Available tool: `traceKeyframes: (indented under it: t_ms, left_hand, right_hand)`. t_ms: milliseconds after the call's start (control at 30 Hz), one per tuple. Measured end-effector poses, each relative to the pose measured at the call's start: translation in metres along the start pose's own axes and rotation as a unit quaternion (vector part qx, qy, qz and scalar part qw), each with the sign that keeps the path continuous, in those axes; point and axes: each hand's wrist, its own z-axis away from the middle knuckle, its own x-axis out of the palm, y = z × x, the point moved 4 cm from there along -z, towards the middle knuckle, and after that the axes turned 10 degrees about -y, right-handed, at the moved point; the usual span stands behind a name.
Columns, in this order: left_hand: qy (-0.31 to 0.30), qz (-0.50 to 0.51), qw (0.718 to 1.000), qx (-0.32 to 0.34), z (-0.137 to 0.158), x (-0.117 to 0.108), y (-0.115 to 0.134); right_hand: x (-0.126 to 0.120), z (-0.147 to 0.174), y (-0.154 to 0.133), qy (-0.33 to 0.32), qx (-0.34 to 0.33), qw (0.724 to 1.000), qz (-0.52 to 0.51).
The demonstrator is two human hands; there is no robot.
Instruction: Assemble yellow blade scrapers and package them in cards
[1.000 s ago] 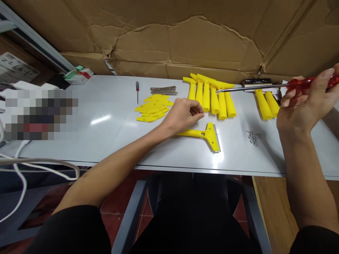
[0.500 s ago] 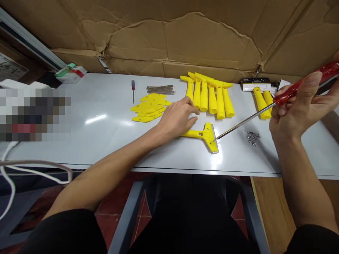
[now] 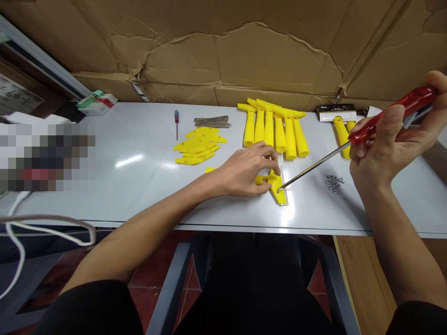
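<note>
My left hand (image 3: 249, 170) grips a yellow scraper (image 3: 279, 194) lying flat on the table, fingers and thumb around its head. A metal blade shows along the scraper's right edge, and the hand hides much of the handle. In my right hand (image 3: 387, 144) is a long screwdriver (image 3: 314, 166) with a red handle, slanting down to the left. Its tip meets the scraper head at the lower screw hole. Between the hands, right of the scraper, lies a small pile of screws (image 3: 333, 184).
Several yellow scraper handles (image 3: 268, 123) lie behind my left hand. Further left are yellow plates (image 3: 200, 146), metal blades (image 3: 212, 122) and a small screwdriver (image 3: 176, 123). Black-and-white packaging (image 3: 337, 113) with yellow handles sits at the back right. Cardboard (image 3: 244, 60) walls the table's rear.
My left hand has slid right along the scraper from its handle and closed around the head. The screwdriver's handle and my right hand have shifted slightly left, with the tip still at the scraper.
</note>
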Motion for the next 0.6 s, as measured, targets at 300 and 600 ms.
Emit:
traceKeyframes:
  t_ms: [300,600]
  left_hand:
    - [-0.036,-0.024,0.999,0.019,-0.003,0.007,-0.003]
    - [-0.031,0.003,0.998,0.052,-0.003,0.014,-0.007]
  right_hand:
    - [0.003,0.005,-0.016,-0.017,0.007,1.0,0.013]
    - [0.003,0.006,-0.025,-0.005,0.002,1.0,0.023]
